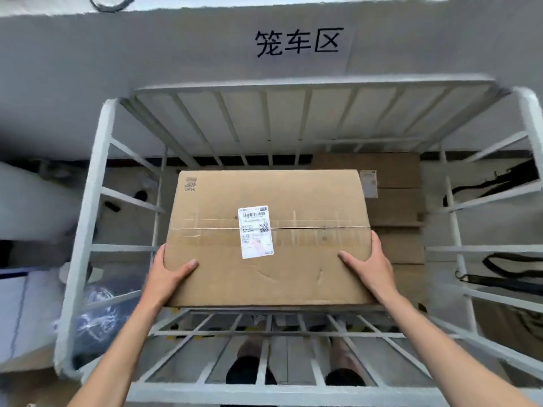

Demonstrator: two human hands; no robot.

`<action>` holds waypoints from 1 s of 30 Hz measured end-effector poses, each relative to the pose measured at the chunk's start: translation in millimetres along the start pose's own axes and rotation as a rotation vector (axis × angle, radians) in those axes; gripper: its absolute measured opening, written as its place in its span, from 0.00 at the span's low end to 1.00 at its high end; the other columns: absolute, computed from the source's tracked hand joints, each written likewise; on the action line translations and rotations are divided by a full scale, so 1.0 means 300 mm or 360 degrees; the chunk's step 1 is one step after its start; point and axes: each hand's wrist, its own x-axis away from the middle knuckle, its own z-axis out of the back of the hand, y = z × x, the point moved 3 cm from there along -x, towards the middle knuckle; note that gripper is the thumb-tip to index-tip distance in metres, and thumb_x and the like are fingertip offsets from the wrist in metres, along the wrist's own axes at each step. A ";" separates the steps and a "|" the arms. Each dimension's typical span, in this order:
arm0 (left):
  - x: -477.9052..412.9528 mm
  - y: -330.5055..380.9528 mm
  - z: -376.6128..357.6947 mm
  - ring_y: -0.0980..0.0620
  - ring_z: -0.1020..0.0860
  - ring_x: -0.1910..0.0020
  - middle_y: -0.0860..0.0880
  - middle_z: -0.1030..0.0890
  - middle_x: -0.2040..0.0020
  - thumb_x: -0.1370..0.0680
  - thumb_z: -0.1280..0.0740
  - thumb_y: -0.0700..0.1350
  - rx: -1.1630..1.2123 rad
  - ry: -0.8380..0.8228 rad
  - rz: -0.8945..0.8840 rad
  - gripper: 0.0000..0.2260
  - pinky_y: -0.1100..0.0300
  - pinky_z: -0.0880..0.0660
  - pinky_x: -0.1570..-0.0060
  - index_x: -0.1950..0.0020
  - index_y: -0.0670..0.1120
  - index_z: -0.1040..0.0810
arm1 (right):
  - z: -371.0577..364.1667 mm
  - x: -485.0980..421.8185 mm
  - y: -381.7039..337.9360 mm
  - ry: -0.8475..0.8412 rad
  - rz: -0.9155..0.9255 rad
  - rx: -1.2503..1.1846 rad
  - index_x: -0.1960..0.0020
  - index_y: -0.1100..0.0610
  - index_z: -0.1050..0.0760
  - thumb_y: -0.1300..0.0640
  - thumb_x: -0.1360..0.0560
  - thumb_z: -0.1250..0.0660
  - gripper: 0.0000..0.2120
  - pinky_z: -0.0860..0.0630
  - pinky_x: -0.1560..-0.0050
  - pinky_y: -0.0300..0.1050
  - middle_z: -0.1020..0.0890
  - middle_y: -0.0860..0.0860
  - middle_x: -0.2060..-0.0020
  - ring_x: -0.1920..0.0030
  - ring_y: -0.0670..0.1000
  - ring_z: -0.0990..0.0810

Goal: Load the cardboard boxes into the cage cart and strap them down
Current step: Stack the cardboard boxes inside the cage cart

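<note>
I look down into a grey metal cage cart (88, 218). A large brown cardboard box (293, 271) with a white shipping label is held inside the cage's open top. My left hand (167, 274) grips its near-left edge, thumb on top. My right hand (370, 265) grips its near-right edge the same way. Lower in the cage, at the back right, lies another cardboard box (396, 207), partly hidden by the held one. Black straps (505, 268) hang on the cage's right side.
The cage's near rail (264, 386) runs below my forearms; my feet show through its bars. A grey wall with black characters (296, 42) stands behind the cart. A white bundle (32, 201) and a dark blue bag (100, 312) lie left of the cart.
</note>
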 end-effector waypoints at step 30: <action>-1.221 -0.865 -0.539 0.48 0.32 0.29 0.45 0.35 0.25 0.32 0.23 0.61 -0.0251 -0.0256 0.0092 0.51 0.52 0.36 0.27 0.22 0.46 0.52 | -1.048 -0.937 0.501 0.0053 -0.0080 0.0174 0.17 0.54 0.53 0.42 0.26 0.28 0.49 0.40 0.26 0.49 0.39 0.54 0.21 0.22 0.57 0.38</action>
